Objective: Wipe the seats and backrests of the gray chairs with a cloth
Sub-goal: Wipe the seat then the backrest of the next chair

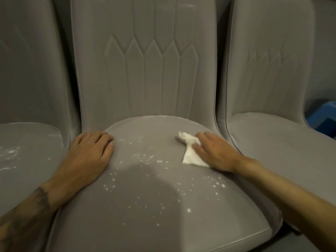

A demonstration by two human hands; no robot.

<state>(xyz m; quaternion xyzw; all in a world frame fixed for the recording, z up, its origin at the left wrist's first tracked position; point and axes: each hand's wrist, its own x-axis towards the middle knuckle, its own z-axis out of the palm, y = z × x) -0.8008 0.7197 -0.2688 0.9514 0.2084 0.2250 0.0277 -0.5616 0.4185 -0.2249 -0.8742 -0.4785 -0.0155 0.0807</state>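
– Gray upholstery fills the view: 3 chairs in a row, close together. Where's the cloth?

– On the seat (127, 224) of the middle one, toward its right rear. The cloth (189, 155) is white and crumpled, with 1 end bunched toward the backrest (145, 79).

– Gripped?

– Pressed, I'd say. The right hand (216, 151) lies over it with fingers fairly straight, pinning it flat to the seat rather than curling round it. The left hand (87, 153) holds nothing. Its palm is down on the seat's left edge and the fingers are relaxed, which looks like bracing.

– How far along?

– Early, by my reckoning. White specks (145, 159) are scattered across the middle and front of this seat, so most of it wants wiping. The strip near the cloth looks cleaner, though I can't be sure. The backrest shows a faint pale smear near its top right.

– And the neighbours?

– The left chair (27, 142) has white streaks on its seat, so it is undone. The right chair (272, 142) looks fairly clean, with perhaps a light dusting at the rear, too faint to tell. That leaves the rest of this seat, 3 backrests and at least 1 more seat.

– Anything else around?

– A blue thing (325, 117) past the right chair, too cropped to name. A soft shadow falls over the seat's front.
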